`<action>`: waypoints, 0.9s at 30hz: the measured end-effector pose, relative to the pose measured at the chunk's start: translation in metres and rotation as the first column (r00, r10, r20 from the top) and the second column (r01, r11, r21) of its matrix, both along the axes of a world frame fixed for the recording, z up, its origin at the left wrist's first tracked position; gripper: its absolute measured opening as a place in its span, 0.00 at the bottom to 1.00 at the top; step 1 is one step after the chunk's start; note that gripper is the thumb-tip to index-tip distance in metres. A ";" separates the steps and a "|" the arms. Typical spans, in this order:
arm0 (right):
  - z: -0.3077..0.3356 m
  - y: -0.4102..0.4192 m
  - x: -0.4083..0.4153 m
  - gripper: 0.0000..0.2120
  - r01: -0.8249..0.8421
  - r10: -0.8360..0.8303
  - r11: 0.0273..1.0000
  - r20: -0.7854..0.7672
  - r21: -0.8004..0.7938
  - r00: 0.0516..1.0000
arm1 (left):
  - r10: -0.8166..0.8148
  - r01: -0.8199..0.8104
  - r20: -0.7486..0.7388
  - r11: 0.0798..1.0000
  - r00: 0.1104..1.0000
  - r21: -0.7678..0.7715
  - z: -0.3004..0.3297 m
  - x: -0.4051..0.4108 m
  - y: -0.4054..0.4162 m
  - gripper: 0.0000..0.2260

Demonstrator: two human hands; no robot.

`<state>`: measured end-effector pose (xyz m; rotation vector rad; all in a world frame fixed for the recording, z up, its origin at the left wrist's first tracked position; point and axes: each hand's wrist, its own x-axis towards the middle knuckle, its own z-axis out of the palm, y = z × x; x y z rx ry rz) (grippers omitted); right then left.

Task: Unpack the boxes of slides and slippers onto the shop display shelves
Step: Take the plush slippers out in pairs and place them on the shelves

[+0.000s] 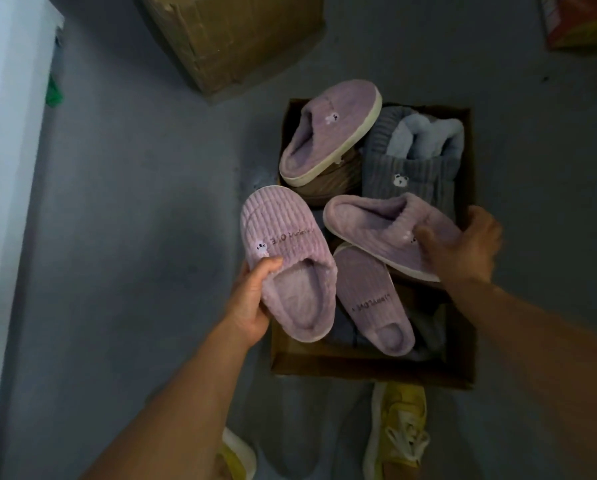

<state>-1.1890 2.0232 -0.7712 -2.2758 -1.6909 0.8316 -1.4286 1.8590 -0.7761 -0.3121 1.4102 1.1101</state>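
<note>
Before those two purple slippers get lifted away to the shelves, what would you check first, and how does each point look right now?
1. Left hand grips the purple slipper at its side, thumb on top: ok.
2. Right hand has hold of the second purple slipper: ok, fingers curl over its toe end.
3. Second slipper free of the box: not ok, it rests on another purple slipper.
4. The two held slippers make a pair: cannot tell.
5. Top purple slipper stable on the pile: cannot tell, it lies tilted.
6. Shelf ready: cannot tell, none in view.
</note>
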 end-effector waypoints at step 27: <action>0.055 -0.125 -0.186 0.18 -0.431 -0.428 0.491 -0.641 -0.757 0.637 | 0.611 -0.600 -0.073 0.789 0.788 0.132 0.056 -0.094 -0.202 0.36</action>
